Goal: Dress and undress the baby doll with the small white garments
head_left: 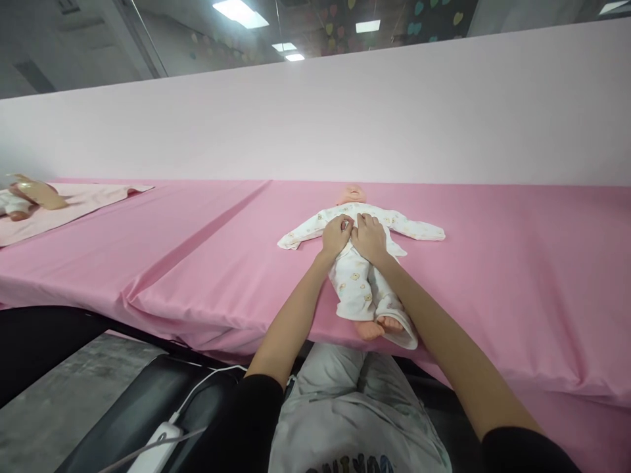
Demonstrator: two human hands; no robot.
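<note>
A baby doll [353, 194] lies on its back on the pink cloth, its head at the far side and its bare feet [369, 330] towards me. It wears a white patterned shirt [417, 228], both sleeves stretched out sideways, and matching trousers [352, 282]. My left hand [337, 234] is at the front of the shirt with its fingers curled in a pinch on the fabric. Close against it, my right hand [369, 238] bends its fingers onto the same part of the shirt. The exact spot between my fingertips is mostly hidden.
The pink cloth [211, 263] covers a long table against a white wall [315, 125]. At far left another doll [17, 205] lies partly in view on a pale pink cloth [89, 196]. A white power strip [158, 447] with cables rests on a black seat [123, 414] at my left.
</note>
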